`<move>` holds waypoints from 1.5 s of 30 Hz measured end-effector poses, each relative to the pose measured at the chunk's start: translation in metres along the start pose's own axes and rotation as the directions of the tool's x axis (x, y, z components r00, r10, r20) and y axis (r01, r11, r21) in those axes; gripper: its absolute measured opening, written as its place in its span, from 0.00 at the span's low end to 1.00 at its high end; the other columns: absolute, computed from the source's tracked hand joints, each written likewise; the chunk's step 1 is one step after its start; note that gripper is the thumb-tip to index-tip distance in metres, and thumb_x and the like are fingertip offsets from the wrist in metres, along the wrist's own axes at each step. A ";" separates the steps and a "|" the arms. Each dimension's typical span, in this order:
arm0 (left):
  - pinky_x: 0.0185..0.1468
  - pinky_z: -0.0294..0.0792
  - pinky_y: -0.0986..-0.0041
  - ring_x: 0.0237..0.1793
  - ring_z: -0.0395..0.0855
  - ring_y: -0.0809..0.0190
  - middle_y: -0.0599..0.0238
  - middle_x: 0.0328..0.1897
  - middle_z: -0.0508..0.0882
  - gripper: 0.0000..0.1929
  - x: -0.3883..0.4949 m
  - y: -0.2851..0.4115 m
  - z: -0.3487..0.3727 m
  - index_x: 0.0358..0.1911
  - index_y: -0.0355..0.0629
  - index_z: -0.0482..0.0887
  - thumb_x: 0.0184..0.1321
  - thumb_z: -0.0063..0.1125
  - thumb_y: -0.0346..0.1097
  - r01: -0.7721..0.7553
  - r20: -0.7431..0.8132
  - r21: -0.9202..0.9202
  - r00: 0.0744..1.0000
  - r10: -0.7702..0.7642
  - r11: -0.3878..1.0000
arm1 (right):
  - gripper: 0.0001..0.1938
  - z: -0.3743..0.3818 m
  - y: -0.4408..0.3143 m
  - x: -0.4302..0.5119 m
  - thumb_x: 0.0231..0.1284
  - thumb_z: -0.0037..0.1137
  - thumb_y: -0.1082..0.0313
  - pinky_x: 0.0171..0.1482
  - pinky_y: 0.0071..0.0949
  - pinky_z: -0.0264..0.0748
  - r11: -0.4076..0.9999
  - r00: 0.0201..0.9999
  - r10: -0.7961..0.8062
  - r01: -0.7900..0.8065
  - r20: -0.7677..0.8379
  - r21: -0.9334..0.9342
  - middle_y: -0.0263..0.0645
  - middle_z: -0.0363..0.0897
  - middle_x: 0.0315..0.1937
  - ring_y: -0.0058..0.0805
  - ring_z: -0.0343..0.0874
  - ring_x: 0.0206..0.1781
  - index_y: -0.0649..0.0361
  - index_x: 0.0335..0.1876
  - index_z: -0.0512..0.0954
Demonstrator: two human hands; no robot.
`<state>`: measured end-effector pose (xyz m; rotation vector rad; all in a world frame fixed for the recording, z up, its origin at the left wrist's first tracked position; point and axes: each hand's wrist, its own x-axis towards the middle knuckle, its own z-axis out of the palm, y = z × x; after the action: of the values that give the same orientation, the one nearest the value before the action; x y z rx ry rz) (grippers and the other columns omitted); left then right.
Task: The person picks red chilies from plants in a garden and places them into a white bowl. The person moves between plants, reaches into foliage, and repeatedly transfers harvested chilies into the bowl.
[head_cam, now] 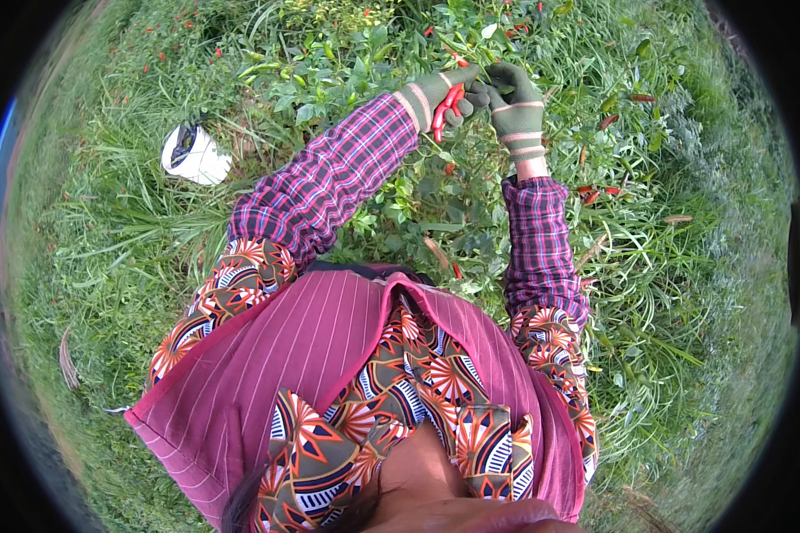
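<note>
Several red chili peppers [446,106] are gathered in my left hand [455,93], which wears a dark green knit glove with pale stripes. They hang out below its fingers. My right hand [512,93], gloved the same way, is bent close beside it, with its fingertips at the stems and leaves of a chili plant [470,50]. Whether the right fingers hold a pepper or a stem is hidden. More red peppers and green ones show on the plant just above both hands.
To the left, a white container [197,156] with something black on it sits in the grass. Other chili plants [313,80] with green peppers grow beside it. Red peppers [599,193] hang or lie among the leaves at right. Tall grass [653,246] surrounds the plants.
</note>
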<state>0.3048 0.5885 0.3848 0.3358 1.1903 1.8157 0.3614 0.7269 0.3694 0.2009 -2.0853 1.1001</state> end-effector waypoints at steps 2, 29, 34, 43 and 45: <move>0.09 0.55 0.84 0.14 0.67 0.72 0.63 0.31 0.77 0.17 0.004 -0.003 -0.008 0.37 0.38 0.70 0.56 0.45 0.47 -0.009 -0.010 -0.008 1.000 0.009 1.000 | 0.16 0.000 -0.002 -0.002 0.42 0.51 0.80 0.41 0.22 0.72 1.000 1.000 0.007 -0.006 0.022 -0.013 0.41 0.75 0.35 0.29 0.76 0.39 0.62 0.41 0.68; 0.13 0.55 0.83 0.14 0.63 0.73 0.69 0.20 0.71 0.09 0.008 -0.026 -0.061 0.34 0.43 0.71 0.58 0.40 0.40 0.154 0.228 -0.234 0.969 -0.100 0.960 | 0.08 -0.004 -0.004 -0.022 0.43 0.53 0.68 0.37 0.32 0.70 0.929 0.958 -0.190 0.246 0.215 -0.276 0.38 0.73 0.30 0.38 0.71 0.36 0.54 0.33 0.74; 0.12 0.51 0.84 0.11 0.60 0.74 0.73 0.17 0.68 0.08 0.006 -0.035 -0.062 0.29 0.46 0.70 0.58 0.39 0.40 0.153 0.138 -0.168 0.982 -0.131 0.974 | 0.08 -0.003 -0.002 -0.022 0.43 0.52 0.72 0.37 0.33 0.68 0.937 0.947 -0.239 0.282 0.214 -0.203 0.38 0.73 0.30 0.38 0.71 0.35 0.55 0.32 0.73; 0.13 0.55 0.81 0.12 0.62 0.71 0.69 0.17 0.69 0.06 -0.006 -0.030 -0.028 0.27 0.45 0.68 0.54 0.44 0.39 0.130 0.198 -0.225 0.977 -0.085 0.966 | 0.06 0.006 -0.001 -0.016 0.45 0.50 0.72 0.34 0.33 0.69 0.953 0.989 -0.131 0.143 0.062 -0.266 0.42 0.72 0.28 0.41 0.72 0.31 0.59 0.31 0.71; 0.10 0.52 0.82 0.09 0.59 0.73 0.71 0.13 0.65 0.07 -0.016 -0.032 -0.010 0.25 0.42 0.67 0.54 0.39 0.37 0.081 0.161 -0.100 0.985 -0.064 0.992 | 0.05 0.005 0.005 -0.010 0.46 0.50 0.71 0.32 0.33 0.69 0.957 0.998 -0.003 -0.015 -0.060 -0.290 0.44 0.73 0.25 0.42 0.72 0.28 0.59 0.31 0.71</move>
<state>0.3242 0.5741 0.3573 0.3627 0.9809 1.7477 0.3632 0.7241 0.3573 0.0169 -2.1642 0.7790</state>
